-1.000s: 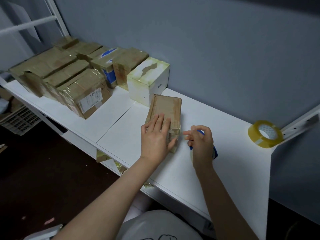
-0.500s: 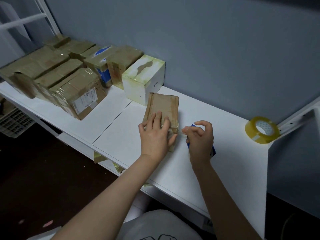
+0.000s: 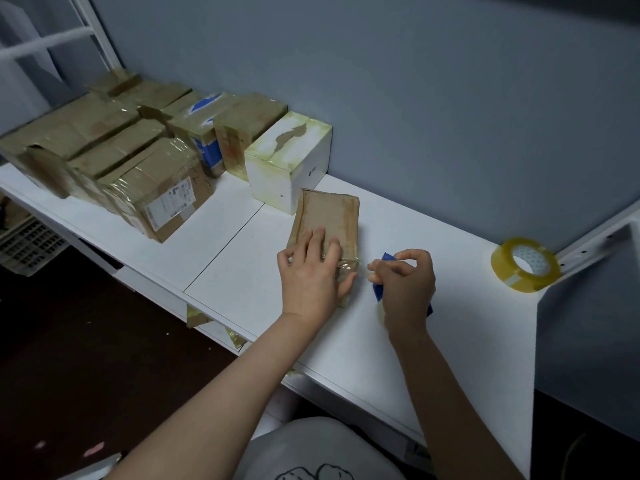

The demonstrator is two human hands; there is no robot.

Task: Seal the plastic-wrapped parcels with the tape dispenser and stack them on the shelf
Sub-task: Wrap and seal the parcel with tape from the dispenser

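A flat brown cardboard parcel (image 3: 329, 220) lies on the white shelf top (image 3: 242, 271) in front of me. My left hand (image 3: 311, 275) lies flat on its near end, fingers spread, thumb against the parcel's right side. A strip of clear tape (image 3: 349, 266) runs across that near end towards my right hand (image 3: 405, 285), which grips a blue tape dispenser (image 3: 381, 292) just right of the parcel. Most of the dispenser is hidden under the hand.
Several taped brown parcels (image 3: 159, 188) and a white box (image 3: 287, 168) stand packed together at the back left. A spare roll of yellowish tape (image 3: 526, 265) lies at the right by a white bracket. The grey wall is close behind; the shelf's front edge is near my body.
My right hand with the dispenser has drawn slightly away from the parcel's near right corner, stretching the tape. My left hand stays pressed on the parcel.
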